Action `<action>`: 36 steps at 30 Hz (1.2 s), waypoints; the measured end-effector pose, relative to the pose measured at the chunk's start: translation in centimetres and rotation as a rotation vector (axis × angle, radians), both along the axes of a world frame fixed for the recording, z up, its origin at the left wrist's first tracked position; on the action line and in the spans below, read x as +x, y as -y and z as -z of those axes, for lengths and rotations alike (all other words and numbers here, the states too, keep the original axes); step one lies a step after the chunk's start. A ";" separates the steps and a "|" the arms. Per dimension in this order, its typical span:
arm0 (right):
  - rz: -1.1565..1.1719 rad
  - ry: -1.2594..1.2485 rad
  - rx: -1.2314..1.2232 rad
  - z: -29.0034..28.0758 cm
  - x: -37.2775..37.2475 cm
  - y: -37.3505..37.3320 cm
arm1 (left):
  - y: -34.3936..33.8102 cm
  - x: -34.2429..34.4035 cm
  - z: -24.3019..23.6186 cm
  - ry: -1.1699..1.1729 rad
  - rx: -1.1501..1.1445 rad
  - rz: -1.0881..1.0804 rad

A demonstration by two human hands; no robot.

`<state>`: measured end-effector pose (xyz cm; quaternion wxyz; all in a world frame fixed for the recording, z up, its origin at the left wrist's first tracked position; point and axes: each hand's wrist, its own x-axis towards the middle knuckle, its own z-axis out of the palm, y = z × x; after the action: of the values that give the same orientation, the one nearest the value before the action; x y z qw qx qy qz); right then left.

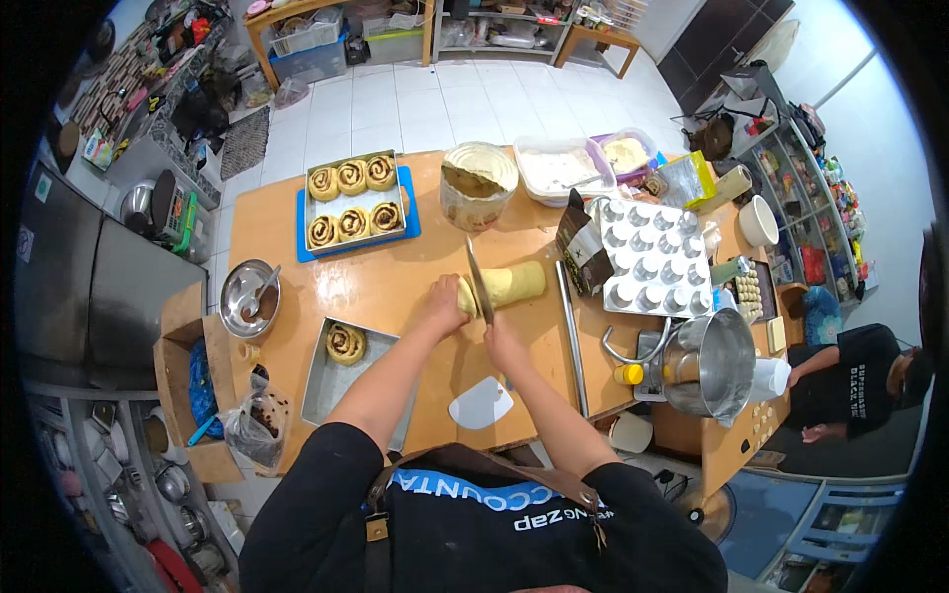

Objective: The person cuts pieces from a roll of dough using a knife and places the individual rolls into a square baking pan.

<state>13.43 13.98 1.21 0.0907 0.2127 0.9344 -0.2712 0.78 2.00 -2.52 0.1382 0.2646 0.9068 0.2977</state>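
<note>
Just one roll (pixel 345 343) in nearer tray (pixel 339 394)

1. I see a smooth, wood-look tabletop (pixel 415 277).
2. My feed shows a metal-bladed knife (pixel 479 278).
3. At the tabletop's left edge, I see a shiny metal bowl (pixel 236 294).
4. Toward the near edge, a smooth, plastic-looking scraper (pixel 481 403).

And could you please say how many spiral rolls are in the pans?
7 rolls: six in the far pan, one in the near pan, where the left forearm could hide another.
</note>
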 end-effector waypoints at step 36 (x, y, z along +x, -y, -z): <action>-0.215 -0.610 -0.698 -16.6 6.6 0.5 | 2.9 11.4 -18.1 0.978 1.416 0.167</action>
<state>20.08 13.49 17.80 -0.0939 -0.0177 0.7881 -0.6081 12.18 -0.86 15.60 0.3369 0.1964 0.3244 0.8618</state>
